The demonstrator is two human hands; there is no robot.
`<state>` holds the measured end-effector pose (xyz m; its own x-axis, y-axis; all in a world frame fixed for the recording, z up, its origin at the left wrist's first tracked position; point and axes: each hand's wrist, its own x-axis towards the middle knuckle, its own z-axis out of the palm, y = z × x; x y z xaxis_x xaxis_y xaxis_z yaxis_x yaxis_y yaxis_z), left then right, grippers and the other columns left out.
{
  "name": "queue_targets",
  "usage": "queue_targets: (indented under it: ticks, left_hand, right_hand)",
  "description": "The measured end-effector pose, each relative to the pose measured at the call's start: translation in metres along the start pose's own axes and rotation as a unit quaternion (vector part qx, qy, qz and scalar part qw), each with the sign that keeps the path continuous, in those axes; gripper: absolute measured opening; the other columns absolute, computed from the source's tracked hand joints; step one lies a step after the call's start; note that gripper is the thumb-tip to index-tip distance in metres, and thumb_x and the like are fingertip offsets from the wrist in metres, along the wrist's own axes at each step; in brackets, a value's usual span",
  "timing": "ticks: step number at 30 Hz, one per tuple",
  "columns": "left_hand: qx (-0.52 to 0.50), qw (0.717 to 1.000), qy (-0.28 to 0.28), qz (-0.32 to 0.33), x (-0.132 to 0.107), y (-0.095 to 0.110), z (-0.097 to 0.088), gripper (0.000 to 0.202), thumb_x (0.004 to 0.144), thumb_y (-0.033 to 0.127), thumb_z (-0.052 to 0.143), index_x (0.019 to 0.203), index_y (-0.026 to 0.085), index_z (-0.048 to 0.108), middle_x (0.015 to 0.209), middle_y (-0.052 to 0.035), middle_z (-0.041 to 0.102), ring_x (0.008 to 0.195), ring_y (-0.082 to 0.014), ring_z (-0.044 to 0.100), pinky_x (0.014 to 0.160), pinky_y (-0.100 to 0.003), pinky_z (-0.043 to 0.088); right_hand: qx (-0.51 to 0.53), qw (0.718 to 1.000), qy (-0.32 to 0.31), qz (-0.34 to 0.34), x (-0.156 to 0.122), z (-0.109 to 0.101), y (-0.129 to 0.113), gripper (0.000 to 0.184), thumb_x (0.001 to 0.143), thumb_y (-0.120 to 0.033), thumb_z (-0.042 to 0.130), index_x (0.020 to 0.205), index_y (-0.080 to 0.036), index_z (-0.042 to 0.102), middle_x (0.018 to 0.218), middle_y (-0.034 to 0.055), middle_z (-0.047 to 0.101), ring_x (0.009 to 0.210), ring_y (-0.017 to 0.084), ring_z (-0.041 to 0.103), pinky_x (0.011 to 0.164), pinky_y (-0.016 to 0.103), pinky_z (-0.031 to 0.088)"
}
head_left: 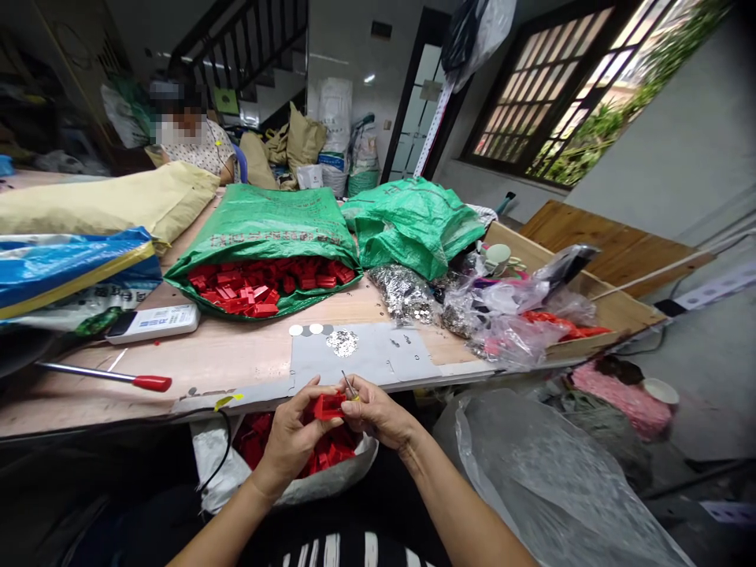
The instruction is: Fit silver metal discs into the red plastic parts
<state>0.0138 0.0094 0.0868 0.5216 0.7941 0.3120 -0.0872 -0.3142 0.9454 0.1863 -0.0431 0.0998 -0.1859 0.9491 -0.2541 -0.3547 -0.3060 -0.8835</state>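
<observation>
Just past the table's front edge, my left hand point(295, 429) grips a small red plastic piece point(331, 405) between thumb and fingers. My right hand point(378, 413) is closed on a thin metal-tipped tool point(350, 384) with a bit of yellow near my fingers. The tool's tip points up and away, and its kind is unclear. Both hands meet at the red piece. Below them is an open white sack point(354, 472) filled with similar red pieces. On the table ahead, a pile of small silvery discs point(342, 342) lies on a grey sheet point(372, 362).
A green sack point(265, 220) of red pieces lies open on the table. To the right are a bag of metal parts point(405, 295) and a wooden tray point(626, 323) of plastic bags. A red-handled lever point(152, 383) juts in at left. Another person point(198, 146) sits across.
</observation>
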Motion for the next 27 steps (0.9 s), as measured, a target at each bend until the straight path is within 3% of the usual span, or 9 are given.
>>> queue_targets:
  ticks: [3,6,8,10,12,15,18,22,27]
  left_hand:
    - [-0.121,0.989,0.021,-0.088,0.002,0.000,-0.001,0.027,0.071,0.025,0.074,0.096,0.019,0.065,0.099,-0.0055,0.074,0.093,-0.0209,0.069,0.087,-0.035,0.054]
    - [-0.197,0.967,0.064,-0.145,0.003,-0.001,-0.002,0.031,0.069,0.025,0.076,0.096,0.017,0.063,0.096,-0.0049,0.073,0.086,-0.0175,0.069,0.083,-0.029,0.054]
    - [-0.237,0.953,0.090,-0.168,0.003,-0.002,-0.003,0.033,0.068,0.023,0.077,0.097,0.017,0.062,0.096,-0.0041,0.073,0.086,-0.0153,0.068,0.083,-0.027,0.053]
    - [-0.294,0.930,0.108,-0.191,0.004,0.000,-0.005,0.033,0.068,0.023,0.077,0.096,0.017,0.061,0.093,-0.0023,0.073,0.084,-0.0132,0.068,0.083,-0.024,0.052]
    - [-0.362,0.898,0.116,-0.220,0.005,0.003,-0.006,0.030,0.068,0.023,0.077,0.093,0.018,0.061,0.090,-0.0010,0.074,0.085,-0.0128,0.069,0.085,-0.024,0.052]
    - [-0.448,0.841,0.122,-0.276,0.005,0.007,-0.009,0.025,0.070,0.024,0.076,0.091,0.018,0.063,0.091,-0.0026,0.074,0.090,-0.0171,0.070,0.089,-0.031,0.053]
    - [-0.502,0.780,0.150,-0.342,0.006,0.010,-0.011,0.016,0.076,0.022,0.070,0.089,0.015,0.066,0.090,-0.0066,0.075,0.090,-0.0207,0.071,0.087,-0.034,0.055]
    - [-0.532,0.716,0.190,-0.410,0.008,0.014,-0.012,0.010,0.083,0.021,0.063,0.085,0.012,0.067,0.086,-0.0105,0.075,0.087,-0.0220,0.071,0.083,-0.034,0.057]
    - [-0.509,0.706,0.218,-0.441,0.012,0.023,-0.009,0.008,0.084,0.018,0.062,0.087,0.011,0.066,0.088,-0.0118,0.075,0.083,-0.0222,0.072,0.077,-0.034,0.058]
  right_hand:
    - [-0.062,0.998,-0.007,0.008,0.008,-0.005,-0.008,0.047,0.066,-0.046,0.076,0.094,-0.020,0.048,0.065,-0.0083,0.046,0.047,0.004,0.032,0.045,0.018,0.020]
    - [-0.226,0.970,0.077,-0.047,0.021,-0.014,-0.023,0.034,0.075,-0.046,0.066,0.092,-0.019,0.053,0.072,-0.0042,0.054,0.055,0.007,0.042,0.051,0.020,0.031]
    - [-0.369,0.907,0.171,-0.106,0.031,-0.020,-0.033,0.021,0.080,-0.038,0.061,0.086,-0.019,0.057,0.078,-0.0021,0.059,0.067,0.011,0.050,0.062,0.023,0.038]
    - [-0.483,0.837,0.218,-0.134,0.041,-0.025,-0.040,0.010,0.082,-0.028,0.057,0.084,-0.019,0.061,0.082,-0.0007,0.062,0.078,0.014,0.054,0.073,0.026,0.039]
    - [-0.555,0.791,0.218,-0.135,0.050,-0.027,-0.043,0.008,0.083,-0.022,0.055,0.086,-0.020,0.063,0.087,0.0011,0.064,0.084,0.015,0.057,0.077,0.027,0.039]
    - [-0.624,0.746,0.197,-0.123,0.061,-0.027,-0.042,0.013,0.082,-0.017,0.056,0.092,-0.021,0.064,0.096,0.0034,0.064,0.091,0.017,0.057,0.079,0.027,0.038]
    - [-0.663,0.721,0.177,-0.100,0.069,-0.026,-0.041,0.016,0.083,-0.017,0.056,0.095,-0.023,0.064,0.100,0.0037,0.063,0.092,0.017,0.057,0.077,0.026,0.038]
    - [-0.674,0.713,0.173,-0.083,0.074,-0.026,-0.044,0.010,0.082,-0.017,0.057,0.089,-0.021,0.063,0.094,0.0030,0.063,0.088,0.017,0.056,0.072,0.026,0.035]
    - [-0.671,0.715,0.179,-0.079,0.075,-0.026,-0.047,0.007,0.080,-0.014,0.058,0.083,-0.020,0.061,0.089,0.0023,0.060,0.081,0.016,0.055,0.068,0.025,0.034]
